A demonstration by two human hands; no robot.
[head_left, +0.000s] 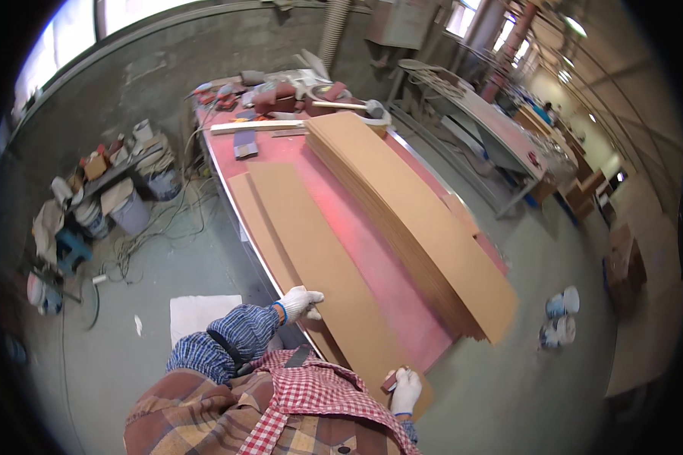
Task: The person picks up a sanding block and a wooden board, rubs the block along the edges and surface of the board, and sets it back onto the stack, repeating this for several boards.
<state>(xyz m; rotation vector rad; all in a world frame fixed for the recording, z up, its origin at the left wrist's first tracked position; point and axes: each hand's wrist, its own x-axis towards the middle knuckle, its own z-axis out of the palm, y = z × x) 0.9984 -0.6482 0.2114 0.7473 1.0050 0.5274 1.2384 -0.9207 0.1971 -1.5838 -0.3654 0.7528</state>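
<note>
A long tan board [322, 250] lies lengthwise on the red-topped table, partly over another flat tan board [252, 205]. My left hand [302, 303], in a white knit glove, is closed on the upper board's left edge. At the board's near end is my right hand [406, 392], also gloved, with its fingers closed round a small reddish-brown sanding block [389, 381]. The block is at the board's surface; whether it touches is hard to tell. To the right rises a tall stack of similar boards [402, 205].
Sandpaper pieces, tools and a hammer-like tool [349, 106] crowd the table's far end, with a purple block [245, 144] nearer. Buckets [129, 208] and loose cables lie on the left floor. Two paint pails [560, 303] stand at right; another workbench [478, 114] is behind.
</note>
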